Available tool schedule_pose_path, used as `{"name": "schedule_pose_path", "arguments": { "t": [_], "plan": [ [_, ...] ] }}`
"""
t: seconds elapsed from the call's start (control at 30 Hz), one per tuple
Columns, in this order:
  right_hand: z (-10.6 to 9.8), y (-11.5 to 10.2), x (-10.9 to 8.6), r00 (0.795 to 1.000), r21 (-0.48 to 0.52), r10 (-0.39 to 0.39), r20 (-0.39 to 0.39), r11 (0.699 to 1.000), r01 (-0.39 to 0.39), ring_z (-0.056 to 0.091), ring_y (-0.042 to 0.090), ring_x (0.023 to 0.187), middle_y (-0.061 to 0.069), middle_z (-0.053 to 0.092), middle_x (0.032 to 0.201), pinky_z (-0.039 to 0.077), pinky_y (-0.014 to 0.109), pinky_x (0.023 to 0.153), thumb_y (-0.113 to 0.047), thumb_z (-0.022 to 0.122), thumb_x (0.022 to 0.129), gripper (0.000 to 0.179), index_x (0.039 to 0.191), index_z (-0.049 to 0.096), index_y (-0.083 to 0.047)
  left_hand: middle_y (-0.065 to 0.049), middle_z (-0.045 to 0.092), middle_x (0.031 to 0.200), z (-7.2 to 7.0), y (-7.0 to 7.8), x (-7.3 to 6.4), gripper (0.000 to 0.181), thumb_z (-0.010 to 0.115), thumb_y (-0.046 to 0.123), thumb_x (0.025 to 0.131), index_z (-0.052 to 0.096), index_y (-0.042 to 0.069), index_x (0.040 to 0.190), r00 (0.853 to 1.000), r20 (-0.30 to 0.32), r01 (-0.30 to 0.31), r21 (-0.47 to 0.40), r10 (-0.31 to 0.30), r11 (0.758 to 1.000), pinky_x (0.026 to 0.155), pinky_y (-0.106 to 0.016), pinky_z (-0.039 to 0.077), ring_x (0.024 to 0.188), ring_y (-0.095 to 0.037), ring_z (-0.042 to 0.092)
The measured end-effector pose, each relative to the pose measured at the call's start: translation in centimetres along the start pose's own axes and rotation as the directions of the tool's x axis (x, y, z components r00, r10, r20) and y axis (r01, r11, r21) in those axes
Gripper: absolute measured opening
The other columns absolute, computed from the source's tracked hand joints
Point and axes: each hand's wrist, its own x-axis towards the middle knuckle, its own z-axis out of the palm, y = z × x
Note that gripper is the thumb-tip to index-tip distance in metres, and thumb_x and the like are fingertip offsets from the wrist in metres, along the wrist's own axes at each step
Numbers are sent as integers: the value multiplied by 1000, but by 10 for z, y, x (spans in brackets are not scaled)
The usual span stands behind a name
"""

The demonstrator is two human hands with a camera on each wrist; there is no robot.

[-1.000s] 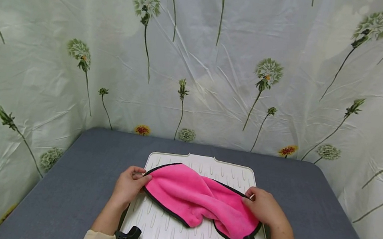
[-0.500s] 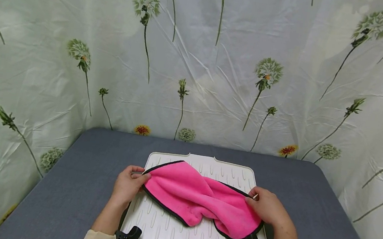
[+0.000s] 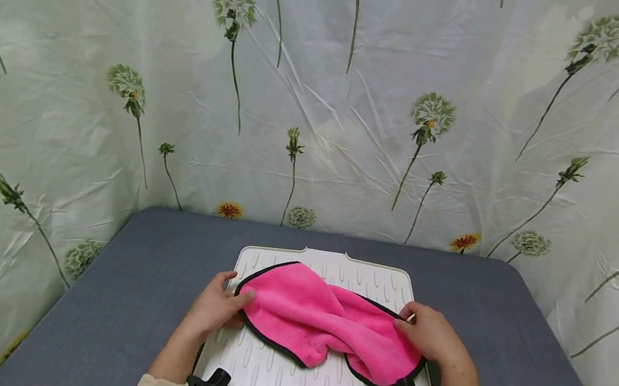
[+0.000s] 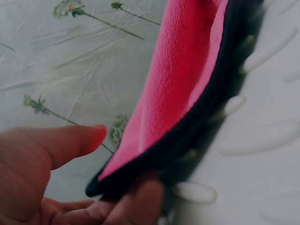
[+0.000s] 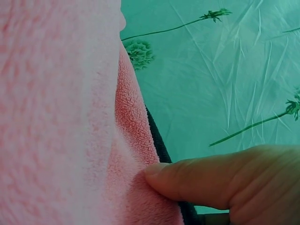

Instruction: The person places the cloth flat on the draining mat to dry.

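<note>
A pink cloth (image 3: 295, 302) with black edging lies rumpled over a white ribbed tray (image 3: 256, 378). My left hand (image 3: 218, 304) is at the cloth's left end. In the left wrist view its thumb (image 4: 77, 143) stands apart from the fabric, while the fingers (image 4: 140, 201) lie under the black-edged corner. With thumb and fingers, my right hand (image 3: 432, 333) pinches the cloth's upper right edge. The right wrist view shows that thumb (image 5: 187, 180) pressed on the pink pile; the fingers behind the cloth are mostly hidden.
The tray rests on a table with a grey-blue cover (image 3: 110, 323). Behind and at both sides hangs a pale curtain (image 3: 355, 114) printed with dandelions. Black wrist mounts (image 3: 209, 385) sit near the tray's front corners.
My left hand has loosened its pinch and spread its thumb and fingers, and the cloth's left end has shifted slightly right. The right hand moved a little right and keeps its pinch.
</note>
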Motion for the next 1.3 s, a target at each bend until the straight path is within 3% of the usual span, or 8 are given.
{"name": "schedule_pose_path", "arguments": {
  "t": [0.3, 0.57, 0.7, 0.8, 0.87, 0.97, 1.07, 1.3],
  "plan": [
    [2, -3, -1, 1000, -10, -6, 22, 1000, 6, 55, 16, 69, 4, 64, 78, 43, 30, 60, -20, 70, 93, 13, 89, 64, -9, -10, 66, 60, 10, 14, -17, 105, 79, 25, 89, 7, 11, 164, 997, 79, -13, 194, -2, 981, 51, -34, 54, 50, -18, 64],
    [5, -5, 0, 1000, -22, -16, 23, 1000, 17, 56, 16, 72, 4, 66, 81, 44, 31, 62, -20, 72, 92, 13, 90, 64, -9, -7, 64, 62, 22, 17, -29, 94, 80, 21, 87, 24, 18, 163, 980, 182, -122, 208, 84, 971, 50, -31, 51, 53, -17, 64],
    [8, -6, 1, 1000, -34, -18, 23, 999, 19, 57, 15, 73, 4, 67, 82, 45, 31, 62, -20, 72, 92, 13, 90, 64, -10, -5, 64, 65, 28, 18, -36, 73, 78, 23, 89, 45, 14, 153, 963, 248, -168, 242, 106, 956, 51, -31, 51, 53, -14, 61],
    [8, -8, 1, 999, -34, -23, 25, 999, 24, 57, 15, 72, 4, 66, 80, 44, 31, 62, -20, 72, 91, 13, 90, 64, -10, -4, 65, 67, 33, 19, -40, 42, 77, 23, 89, 65, 10, 126, 946, 307, -192, 256, 109, 947, 51, -30, 51, 53, -13, 60],
    [9, -9, 1, 999, -36, -31, 23, 999, 32, 56, 15, 71, 3, 66, 79, 44, 31, 62, -20, 72, 91, 13, 89, 64, -10, -4, 65, 66, 36, 19, -41, 21, 76, 23, 89, 69, 10, 104, 936, 334, -202, 262, 107, 944, 50, -29, 49, 52, -12, 58],
    [9, -10, 1, 999, -48, -47, 16, 998, 48, 54, 15, 69, 2, 64, 76, 43, 30, 61, -20, 72, 91, 13, 88, 63, -11, -2, 63, 63, 38, 18, -41, 15, 76, 22, 89, 67, 10, 86, 927, 362, -196, 240, 99, 951, 50, -27, 48, 52, -11, 56],
    [12, -13, 2, 998, -51, -67, 1, 996, 67, 54, 15, 69, 2, 63, 76, 42, 30, 61, -19, 72, 91, 13, 88, 63, -11, -1, 63, 65, 41, 18, -40, 16, 76, 22, 90, 68, 9, 85, 915, 392, -187, 204, 95, 961, 51, -27, 49, 56, -11, 58],
    [21, -21, 4, 996, -15, -84, -29, 996, 84, 56, 15, 72, 1, 67, 80, 45, 32, 64, -20, 72, 92, 13, 99, 66, -10, -2, 68, 82, 50, 18, -40, 19, 76, 22, 91, 71, 5, 98, 860, 503, -156, 103, 84, 982, 58, -30, 55, 68, -15, 64]
  ]
}}
